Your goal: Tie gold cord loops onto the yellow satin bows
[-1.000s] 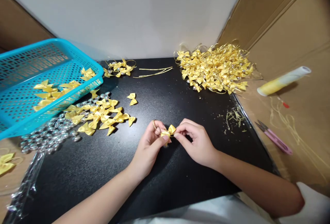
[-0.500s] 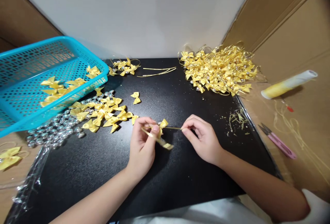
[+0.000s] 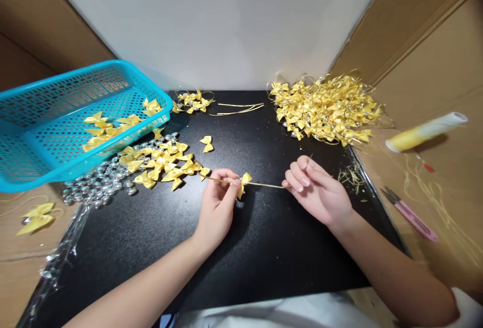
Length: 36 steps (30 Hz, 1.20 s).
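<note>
The left hand (image 3: 217, 208) pinches a yellow satin bow (image 3: 246, 178) above the black surface's (image 3: 241, 262) middle. The right hand (image 3: 320, 192), loosely curled, has moved farther away, leaving more thin gold cord (image 3: 264, 184) stretched taut between; its grip is unclear. Bow ornaments (image 3: 326, 109) heap at the far right corner.

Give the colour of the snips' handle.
Pink handle, with dark blades; it shows best in the current head view, at right.

Yellow bows (image 3: 171, 159), plain turquoise basket (image 3: 53, 179), black tabletop (image 3: 241, 257), pink-handled scissors (image 3: 417, 221)
</note>
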Motion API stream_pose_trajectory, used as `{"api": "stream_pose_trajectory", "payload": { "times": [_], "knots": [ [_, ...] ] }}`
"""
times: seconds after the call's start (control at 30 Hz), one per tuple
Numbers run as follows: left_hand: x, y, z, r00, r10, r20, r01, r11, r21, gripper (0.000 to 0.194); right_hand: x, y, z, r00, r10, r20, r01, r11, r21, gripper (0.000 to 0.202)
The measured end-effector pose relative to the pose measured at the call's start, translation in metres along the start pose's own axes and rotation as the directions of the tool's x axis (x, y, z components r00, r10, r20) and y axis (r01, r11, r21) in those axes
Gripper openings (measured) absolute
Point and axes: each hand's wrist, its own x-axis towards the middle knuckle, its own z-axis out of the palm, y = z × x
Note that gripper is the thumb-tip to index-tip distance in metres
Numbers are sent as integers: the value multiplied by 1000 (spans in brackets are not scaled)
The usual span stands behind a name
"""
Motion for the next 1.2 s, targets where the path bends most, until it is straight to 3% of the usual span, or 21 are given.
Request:
{"api": "stream_pose_trajectory", "payload": {
  "times": [0.13, 0.33, 0.43, 0.47, 0.53, 0.6, 0.63, 0.67, 0.7, 0.73, 0.8, 0.87, 0.97, 1.07, 1.2],
  "knots": [
    [-1, 1, 1, 1000, -10, -3, 10, 1000, 8, 16, 7, 4, -9, 979, -118, -167, 97, 987, -129, 19],
    [-1, 4, 1, 996, -27, 90, 24, 999, 42, 16, 15, 6, -27, 945, -257, -201, 187, 932, -311, 18],
    [-2, 5, 2, 985, -43, 169, 32, 997, 69, 18, 19, 10, -39, 909, -347, -232, 208, 859, -468, 16],
    [-2, 5, 2, 981, -47, 188, 33, 997, 75, 19, 19, 12, -43, 876, -405, -262, 215, 814, -540, 16],
    [-3, 5, 2, 975, -52, 216, 35, 996, 81, 19, 18, 17, -44, 764, -565, -313, 222, 685, -694, 26],
    [-4, 5, 3, 970, -51, 238, 32, 996, 83, 17, 14, 20, -38, 646, -720, -254, 219, 494, -841, 38],
    [-4, 5, 3, 968, -46, 248, 26, 996, 85, 16, 11, 21, -32, 622, -765, -169, 221, 378, -899, 40],
    [-4, 4, 3, 966, -39, 257, 16, 996, 89, 16, 7, 22, -25, 626, -778, -53, 233, 252, -939, 39],
    [-4, 4, 3, 964, -31, 263, 5, 995, 98, 15, 4, 22, -18, 661, -746, 74, 269, 143, -953, 32],
    [-4, 4, 2, 963, -23, 270, -8, 993, 115, 14, 0, 22, -12, 727, -662, 182, 316, 88, -945, 25],
    [-4, 3, 1, 959, -6, 285, -46, 983, 176, 13, -5, 22, -3, 775, -563, 286, 399, 85, -913, 33],
    [-3, 4, 0, 949, 10, 315, -106, 952, 287, 13, -8, 21, 0, 744, -568, 352, 450, 37, -892, 50],
    [-2, 6, -1, 924, 41, 380, -230, 853, 468, 8, -9, 20, -1, 657, -555, 510, 475, -221, -852, 58],
    [-2, 7, -1, 898, 72, 435, -330, 764, 555, 6, -9, 21, 0, 671, -450, 589, 443, -393, -806, 38],
    [-3, 5, -1, 888, 65, 456, -346, 747, 567, 7, -6, 23, 0, 709, -477, 520, 367, -379, -849, 23]
  ]
}}
